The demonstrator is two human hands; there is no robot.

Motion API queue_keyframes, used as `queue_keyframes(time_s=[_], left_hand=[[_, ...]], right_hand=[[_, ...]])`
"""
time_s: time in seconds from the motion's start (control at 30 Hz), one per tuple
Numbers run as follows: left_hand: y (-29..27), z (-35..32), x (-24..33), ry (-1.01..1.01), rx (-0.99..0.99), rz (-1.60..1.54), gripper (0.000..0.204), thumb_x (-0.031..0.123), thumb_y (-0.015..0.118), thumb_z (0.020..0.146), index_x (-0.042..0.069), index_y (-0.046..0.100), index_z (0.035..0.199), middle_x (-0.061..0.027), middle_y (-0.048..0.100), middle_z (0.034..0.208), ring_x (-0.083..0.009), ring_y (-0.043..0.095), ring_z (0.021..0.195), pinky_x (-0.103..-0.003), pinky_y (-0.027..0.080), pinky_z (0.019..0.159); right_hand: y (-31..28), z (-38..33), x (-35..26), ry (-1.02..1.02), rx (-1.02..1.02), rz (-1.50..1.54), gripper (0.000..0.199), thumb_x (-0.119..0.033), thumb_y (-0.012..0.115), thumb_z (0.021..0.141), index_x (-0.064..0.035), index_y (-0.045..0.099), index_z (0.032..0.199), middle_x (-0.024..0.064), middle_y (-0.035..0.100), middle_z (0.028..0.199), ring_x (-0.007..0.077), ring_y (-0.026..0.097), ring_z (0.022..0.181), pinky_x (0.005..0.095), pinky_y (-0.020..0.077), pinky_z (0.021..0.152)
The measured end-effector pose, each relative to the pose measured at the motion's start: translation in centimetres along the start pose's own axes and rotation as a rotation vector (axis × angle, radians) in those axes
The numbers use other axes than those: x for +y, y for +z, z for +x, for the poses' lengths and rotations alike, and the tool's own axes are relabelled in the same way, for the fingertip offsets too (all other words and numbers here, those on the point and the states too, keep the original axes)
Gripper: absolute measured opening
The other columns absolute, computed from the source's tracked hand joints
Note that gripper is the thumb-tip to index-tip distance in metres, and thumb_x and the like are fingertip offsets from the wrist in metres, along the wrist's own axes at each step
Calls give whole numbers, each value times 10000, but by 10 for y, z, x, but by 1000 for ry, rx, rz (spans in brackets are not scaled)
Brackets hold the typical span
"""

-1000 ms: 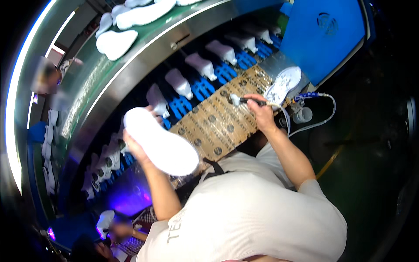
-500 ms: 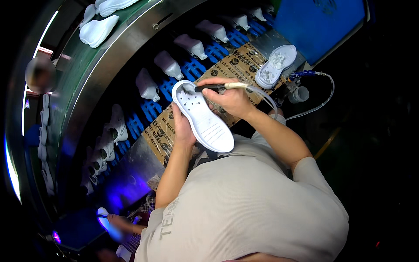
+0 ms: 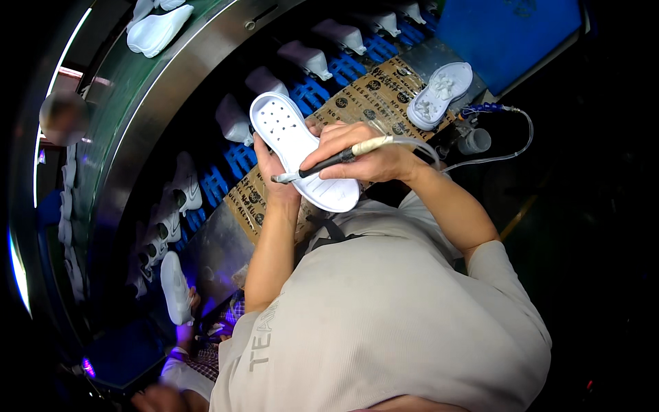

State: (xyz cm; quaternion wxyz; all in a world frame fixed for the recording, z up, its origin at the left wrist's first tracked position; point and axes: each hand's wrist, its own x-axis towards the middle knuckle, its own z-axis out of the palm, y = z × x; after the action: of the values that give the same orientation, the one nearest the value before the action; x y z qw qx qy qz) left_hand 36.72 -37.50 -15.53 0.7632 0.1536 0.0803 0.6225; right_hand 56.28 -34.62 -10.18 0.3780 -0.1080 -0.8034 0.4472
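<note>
My left hand point(image 3: 272, 169) grips a white shoe sole point(image 3: 291, 141) by its left edge. The sole is tilted, inner side up, with a group of small dark holes at its far end and grooves at the near end. A glue brush point(image 3: 332, 162) with a black and cream handle is held in my right hand point(image 3: 367, 152), over the sole's near half. Its whitish tip is at the sole's left edge, close to my left hand. From the back of the handle a thin transparent tube point(image 3: 429, 151) trails right.
Another sole point(image 3: 440, 96) with white lumps inside lies on printed cardboard point(image 3: 374, 93), near a small cup point(image 3: 475, 141). Shoe uppers point(image 3: 304, 59) stand on blue racks along a curved conveyor point(image 3: 117, 130). At lower left a person holds up a white shoe point(image 3: 176, 288).
The brush has moved from inside the sole's far end to its left edge, nearer me. The sole has shifted slightly up and left. A nearby person has raised a shoe.
</note>
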Motion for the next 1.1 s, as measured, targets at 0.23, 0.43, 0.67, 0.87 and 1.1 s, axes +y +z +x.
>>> queue_keyframes(time_s=[0.23, 0.43, 0.67, 0.87, 1.1], left_hand=[[36, 14, 16, 51, 105, 1, 721, 655, 260, 1034, 47, 501, 1337, -178, 581, 1085, -283, 590, 928, -464, 527, 894], [46, 30, 42, 111, 10, 194, 708, 612, 309, 1043, 20, 431, 1411, -191, 571, 1121, -286, 598, 944, -456, 524, 922], [72, 48, 73, 5, -185, 278, 782, 646, 264, 1035, 15, 436, 1463, -224, 596, 1130, -296, 615, 957, -478, 507, 918], [84, 62, 78, -162, -200, 532, 781, 577, 194, 1084, -53, 576, 1340, -257, 711, 1043, -333, 743, 875, -452, 637, 787], [94, 76, 68, -220, 114, 1080, 664, 575, 550, 1023, -19, 676, 1291, -236, 731, 1079, -244, 756, 887, -344, 640, 733]], right_hand=[[0, 5, -26, -97, -138, -206, 308, -146, 838, 812, -137, 809, 1119, 46, 734, 891, 187, 653, 874, 347, 459, 888], [-7, 4, -33, -90, -84, -213, 269, -153, 840, 820, -110, 812, 1084, 39, 735, 826, 193, 640, 842, 352, 450, 859], [-20, 8, -47, -49, -121, -168, 297, -170, 836, 822, -90, 802, 1107, 26, 696, 777, 175, 585, 764, 348, 420, 777], [-23, 7, -47, 18, -101, 5, 313, -148, 846, 803, -109, 803, 1111, 16, 704, 818, 174, 596, 752, 359, 443, 779], [-30, 8, -46, -75, -228, -130, 269, -140, 809, 843, -145, 800, 1112, 8, 664, 859, 194, 608, 815, 340, 437, 812]])
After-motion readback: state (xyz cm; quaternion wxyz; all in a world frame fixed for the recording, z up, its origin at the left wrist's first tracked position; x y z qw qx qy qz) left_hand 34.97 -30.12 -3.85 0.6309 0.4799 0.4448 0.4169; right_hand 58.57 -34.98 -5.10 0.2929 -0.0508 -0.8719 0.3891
